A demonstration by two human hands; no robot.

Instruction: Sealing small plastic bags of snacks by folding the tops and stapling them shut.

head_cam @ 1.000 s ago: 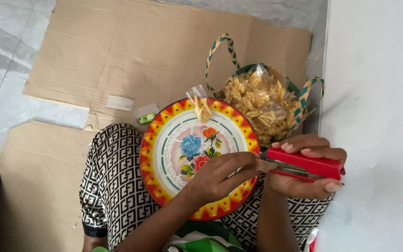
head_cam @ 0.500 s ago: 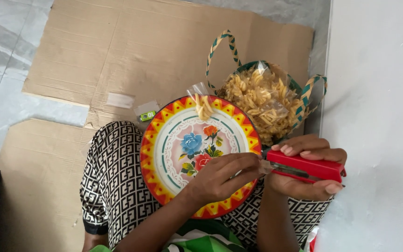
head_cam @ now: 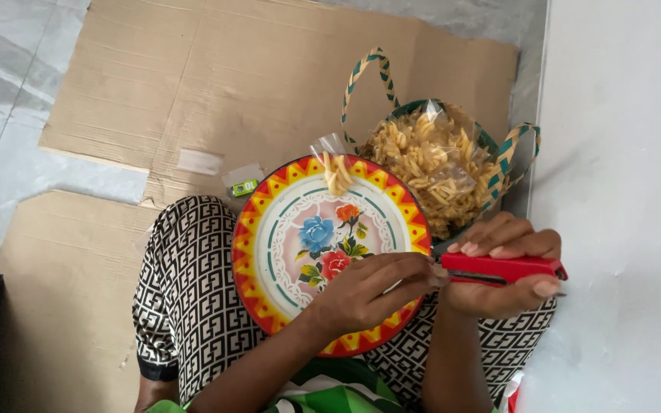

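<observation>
1. Big brown cardboard (head_cam: 216,92) covers the floor, from 9 o'clock up to 1 o'clock.
2. White wall (head_cam: 621,191) fills the 3 o'clock side.
3. Person's lap in black & white patterned cloth (head_cam: 189,298) sits at 6–7 o'clock.
4. Round tray (head_cam: 269,229) rests on the lap, mid pic. Red & yellow zigzag rim, w/ blue & red flowers inside.
5. Woven basket (head_cam: 510,149) w/ green striped handles is at 1 o'clock, just past the tray. A clear bag of yellow snack sticks (head_cam: 422,157) fills it.
6. Right hand (head_cam: 499,264) at 4 o'clock is closed around a red stapler (head_cam: 499,268), fingers on top, thumb under.
7. Left hand (head_cam: 365,291) lies over the tray at 5 o'clock. Its fingertips pinch sth. tiny right at the stapler's mouth; can't tell what it is.
8. Small clear bag w/ a few snack sticks (head_cam: 337,170) lies on the tray rim at 12 o'clock.
9. Little green packet (head_cam: 243,186) lies on the cardboard at 11 o'clock, just beside the tray.
</observation>
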